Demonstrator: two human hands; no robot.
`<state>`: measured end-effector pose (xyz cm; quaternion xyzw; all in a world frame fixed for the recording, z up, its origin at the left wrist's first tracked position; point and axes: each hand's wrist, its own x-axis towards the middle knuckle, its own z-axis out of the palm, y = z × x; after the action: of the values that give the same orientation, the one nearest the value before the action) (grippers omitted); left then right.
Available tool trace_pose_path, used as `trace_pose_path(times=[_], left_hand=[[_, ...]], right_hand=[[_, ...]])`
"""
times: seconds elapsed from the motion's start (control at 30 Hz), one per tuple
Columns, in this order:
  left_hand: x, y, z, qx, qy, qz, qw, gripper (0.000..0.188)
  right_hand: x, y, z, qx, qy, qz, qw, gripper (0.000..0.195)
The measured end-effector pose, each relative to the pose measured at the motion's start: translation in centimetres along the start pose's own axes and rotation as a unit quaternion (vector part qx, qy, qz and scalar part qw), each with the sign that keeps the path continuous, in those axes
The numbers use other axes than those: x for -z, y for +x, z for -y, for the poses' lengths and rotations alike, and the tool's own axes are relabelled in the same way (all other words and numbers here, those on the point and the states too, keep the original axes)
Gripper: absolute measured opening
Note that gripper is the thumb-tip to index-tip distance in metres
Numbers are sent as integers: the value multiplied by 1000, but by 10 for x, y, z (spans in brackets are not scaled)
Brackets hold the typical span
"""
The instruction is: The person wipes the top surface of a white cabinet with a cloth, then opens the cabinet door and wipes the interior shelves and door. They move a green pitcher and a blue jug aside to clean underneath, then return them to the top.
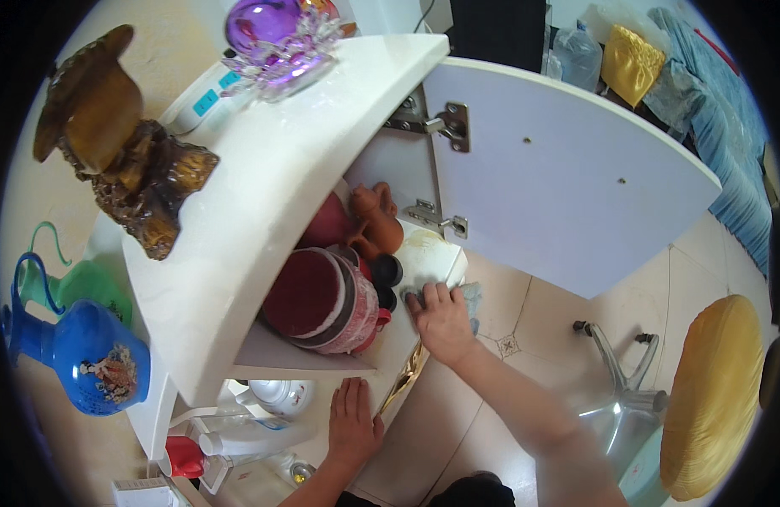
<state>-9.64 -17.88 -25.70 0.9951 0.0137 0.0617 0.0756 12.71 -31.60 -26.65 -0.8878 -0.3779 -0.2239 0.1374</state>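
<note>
My right hand (442, 322) presses a grey-blue cloth (471, 300) against the front edge of the cabinet's lower shelf (422, 256), with part of the cloth hanging over the edge. My left hand (354, 418) lies flat, fingers together, on the white ledge left of the gold trim (408, 375), holding nothing that shows. Inside the cabinet, close to my right hand, are small black round objects (387, 271), a brown clay teapot (376, 222) and stacked dark red containers (304, 293) with pale rims. A round dark red object (326, 223) stands behind them.
The cabinet door (555, 171) stands open on metal hinges. On the white top (250, 152) are a brown carved ornament (149, 171) and a purple crystal ornament (282, 54). A blue glass vase (98, 358), white teapot (279, 396) and plastic bottle (257, 438) are left. A yellow cushion (713, 399) is right.
</note>
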Motion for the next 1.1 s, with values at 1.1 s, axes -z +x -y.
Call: trace_pose_path(times=[1.1], left_hand=[[1, 1, 0, -10, -33, -23, 999, 74]], right_hand=[[22, -18, 2, -55, 14, 69, 996, 33]])
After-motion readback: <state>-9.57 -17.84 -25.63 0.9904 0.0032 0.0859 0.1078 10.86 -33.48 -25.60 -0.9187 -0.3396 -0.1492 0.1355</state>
